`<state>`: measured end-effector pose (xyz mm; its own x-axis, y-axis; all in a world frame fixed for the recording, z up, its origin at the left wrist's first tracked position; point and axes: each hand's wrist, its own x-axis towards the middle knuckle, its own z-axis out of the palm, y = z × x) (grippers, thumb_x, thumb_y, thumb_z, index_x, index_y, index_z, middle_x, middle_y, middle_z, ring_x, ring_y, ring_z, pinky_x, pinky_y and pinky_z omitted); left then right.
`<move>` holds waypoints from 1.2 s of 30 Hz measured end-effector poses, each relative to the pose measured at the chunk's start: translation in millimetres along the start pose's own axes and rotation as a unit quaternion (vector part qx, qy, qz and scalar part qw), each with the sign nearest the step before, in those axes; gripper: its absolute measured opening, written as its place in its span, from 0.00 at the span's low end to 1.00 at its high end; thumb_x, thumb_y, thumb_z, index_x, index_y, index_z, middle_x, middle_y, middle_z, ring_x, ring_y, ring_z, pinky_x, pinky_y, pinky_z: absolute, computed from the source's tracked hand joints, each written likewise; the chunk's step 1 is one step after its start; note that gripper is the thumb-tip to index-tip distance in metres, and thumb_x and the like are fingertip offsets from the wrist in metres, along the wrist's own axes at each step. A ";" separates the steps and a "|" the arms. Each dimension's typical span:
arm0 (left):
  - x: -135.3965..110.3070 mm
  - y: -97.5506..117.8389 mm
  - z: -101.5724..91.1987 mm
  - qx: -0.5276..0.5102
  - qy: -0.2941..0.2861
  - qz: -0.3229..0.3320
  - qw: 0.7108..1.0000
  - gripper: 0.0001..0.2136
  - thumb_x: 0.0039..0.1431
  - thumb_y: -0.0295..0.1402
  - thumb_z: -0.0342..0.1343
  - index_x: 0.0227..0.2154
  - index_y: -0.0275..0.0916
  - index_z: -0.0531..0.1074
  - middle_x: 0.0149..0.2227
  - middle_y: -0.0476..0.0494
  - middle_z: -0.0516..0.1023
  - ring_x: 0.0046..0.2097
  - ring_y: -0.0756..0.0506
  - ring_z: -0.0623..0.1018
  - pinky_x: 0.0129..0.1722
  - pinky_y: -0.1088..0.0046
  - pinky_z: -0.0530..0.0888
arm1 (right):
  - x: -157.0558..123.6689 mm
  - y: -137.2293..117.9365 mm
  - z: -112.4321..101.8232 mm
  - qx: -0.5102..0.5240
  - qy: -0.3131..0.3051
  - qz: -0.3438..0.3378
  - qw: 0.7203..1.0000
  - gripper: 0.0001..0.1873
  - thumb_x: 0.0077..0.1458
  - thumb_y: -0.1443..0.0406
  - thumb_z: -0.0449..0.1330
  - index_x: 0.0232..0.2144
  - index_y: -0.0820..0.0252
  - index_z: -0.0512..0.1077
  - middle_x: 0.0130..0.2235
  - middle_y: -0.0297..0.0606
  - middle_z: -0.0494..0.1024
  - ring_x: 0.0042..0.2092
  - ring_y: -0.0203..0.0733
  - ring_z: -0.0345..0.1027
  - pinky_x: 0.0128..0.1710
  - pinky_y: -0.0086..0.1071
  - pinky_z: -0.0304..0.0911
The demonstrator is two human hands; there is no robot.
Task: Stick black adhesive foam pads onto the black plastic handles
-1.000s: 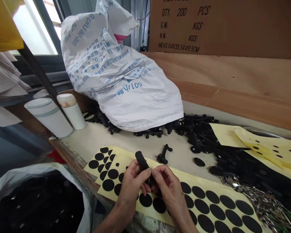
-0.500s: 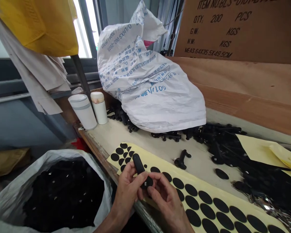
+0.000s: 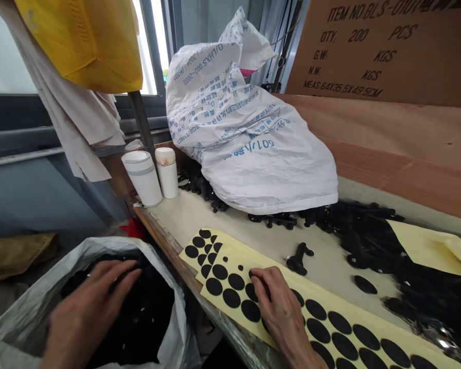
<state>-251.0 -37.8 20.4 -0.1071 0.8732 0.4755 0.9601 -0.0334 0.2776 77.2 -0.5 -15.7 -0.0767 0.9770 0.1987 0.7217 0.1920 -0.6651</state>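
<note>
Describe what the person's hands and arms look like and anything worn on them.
Both are bare: no glove on the left hand or the right hand. No sleeve, watch or bracelet shows at either wrist.

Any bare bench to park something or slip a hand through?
Bare bench: the strip between the white sack and the yellow disc sheet, running from the two white cups to a lone black part. Crowded: black parts pile on the right; the right hand lies on the sheet.
</note>
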 end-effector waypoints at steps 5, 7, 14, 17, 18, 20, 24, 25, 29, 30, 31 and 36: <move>11.9 86.6 53.8 -0.132 -0.136 0.206 0.960 0.09 0.60 0.30 0.53 0.41 0.45 0.74 0.44 0.43 0.75 0.46 0.41 0.72 0.45 0.63 0.71 | 5.3 -12.4 17.5 -0.101 0.006 -0.058 0.993 0.09 0.61 0.64 0.52 0.39 0.56 0.71 0.35 0.41 0.71 0.37 0.49 0.67 0.35 0.41 0.59; 15.7 105.4 67.5 -0.139 -0.175 0.231 0.947 0.10 0.59 0.27 0.52 0.41 0.43 0.74 0.43 0.43 0.74 0.45 0.41 0.71 0.45 0.62 0.70 | 6.1 -19.0 24.4 -0.099 0.007 -0.071 0.993 0.08 0.60 0.66 0.53 0.39 0.56 0.72 0.35 0.41 0.71 0.37 0.49 0.66 0.35 0.41 0.58; 15.6 94.4 74.5 -0.140 -0.182 0.255 0.939 0.11 0.57 0.25 0.54 0.43 0.42 0.71 0.46 0.43 0.73 0.46 0.41 0.70 0.46 0.60 0.67 | 13.8 -32.6 44.2 -0.052 0.012 -0.039 0.998 0.06 0.56 0.70 0.54 0.31 0.57 0.70 0.33 0.39 0.73 0.37 0.47 0.67 0.37 0.41 0.59; 14.9 94.6 74.2 -0.140 -0.190 0.252 0.938 0.11 0.57 0.25 0.55 0.42 0.43 0.71 0.46 0.43 0.73 0.46 0.41 0.70 0.46 0.60 0.67 | 17.5 -30.3 41.9 -0.011 -0.011 -0.031 0.999 0.05 0.52 0.71 0.58 0.29 0.55 0.69 0.32 0.34 0.73 0.36 0.44 0.68 0.36 0.37 0.61; 14.9 95.2 74.5 -0.138 -0.193 0.252 0.938 0.12 0.57 0.25 0.55 0.43 0.43 0.70 0.47 0.43 0.73 0.46 0.41 0.70 0.46 0.59 0.66 | 18.0 -29.0 40.1 0.002 -0.014 -0.029 0.999 0.06 0.51 0.71 0.58 0.30 0.55 0.69 0.32 0.33 0.73 0.36 0.43 0.69 0.36 0.36 0.62; 14.7 96.0 75.6 -0.131 -0.196 0.254 0.938 0.14 0.57 0.25 0.55 0.45 0.43 0.70 0.48 0.42 0.72 0.47 0.40 0.69 0.47 0.58 0.66 | 17.6 -26.7 36.8 0.023 -0.006 -0.019 1.000 0.08 0.54 0.71 0.56 0.36 0.56 0.68 0.35 0.34 0.72 0.35 0.40 0.69 0.36 0.33 0.64; 14.3 93.9 79.3 -0.120 -0.193 0.267 0.936 0.14 0.57 0.28 0.57 0.46 0.41 0.69 0.48 0.40 0.72 0.47 0.38 0.69 0.47 0.56 0.66 | 14.8 -26.6 38.3 0.030 0.014 0.000 0.999 0.07 0.58 0.69 0.51 0.35 0.58 0.68 0.36 0.38 0.69 0.36 0.41 0.67 0.38 0.34 0.63; 14.1 93.0 79.9 -0.120 -0.191 0.271 0.936 0.14 0.57 0.29 0.57 0.46 0.41 0.69 0.48 0.40 0.72 0.47 0.38 0.69 0.47 0.56 0.66 | 14.6 -27.8 40.1 0.025 0.013 0.003 1.000 0.06 0.58 0.69 0.52 0.31 0.58 0.69 0.35 0.38 0.68 0.36 0.42 0.67 0.38 0.36 0.62; 13.8 91.2 78.2 -0.125 -0.197 0.270 0.934 0.14 0.57 0.29 0.56 0.47 0.41 0.69 0.49 0.40 0.72 0.48 0.38 0.69 0.48 0.55 0.66 | 17.5 -35.2 45.4 0.006 0.002 0.024 1.000 0.07 0.54 0.69 0.56 0.24 0.58 0.69 0.31 0.36 0.70 0.36 0.45 0.66 0.38 0.39 0.56; 13.7 91.4 77.0 -0.128 -0.202 0.268 0.933 0.14 0.57 0.29 0.56 0.47 0.40 0.69 0.49 0.39 0.72 0.48 0.38 0.69 0.48 0.55 0.66 | 18.4 -37.1 45.6 0.004 -0.004 0.027 1.000 0.07 0.53 0.70 0.56 0.23 0.58 0.69 0.30 0.35 0.70 0.36 0.45 0.66 0.37 0.39 0.55; 13.6 91.7 75.6 -0.132 -0.208 0.264 0.932 0.13 0.57 0.28 0.56 0.46 0.40 0.69 0.50 0.39 0.72 0.49 0.38 0.69 0.48 0.55 0.66 | 19.1 -38.9 45.3 0.003 -0.010 0.028 1.000 0.07 0.52 0.70 0.57 0.23 0.58 0.69 0.30 0.35 0.71 0.36 0.45 0.66 0.37 0.39 0.55; 15.0 91.5 70.6 -0.195 -0.235 0.214 0.928 0.12 0.53 0.22 0.57 0.40 0.39 0.70 0.48 0.41 0.73 0.51 0.39 0.68 0.51 0.58 0.65 | 17.9 -44.3 39.5 0.013 -0.041 0.018 0.999 0.06 0.47 0.71 0.58 0.22 0.57 0.69 0.32 0.34 0.72 0.38 0.44 0.66 0.39 0.38 0.52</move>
<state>-146.5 6.7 -6.0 0.4755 0.8517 0.2202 0.7126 -0.5197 0.4714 16.7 12.1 -11.1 -0.1078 0.9873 0.1167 0.7069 0.1586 -0.6893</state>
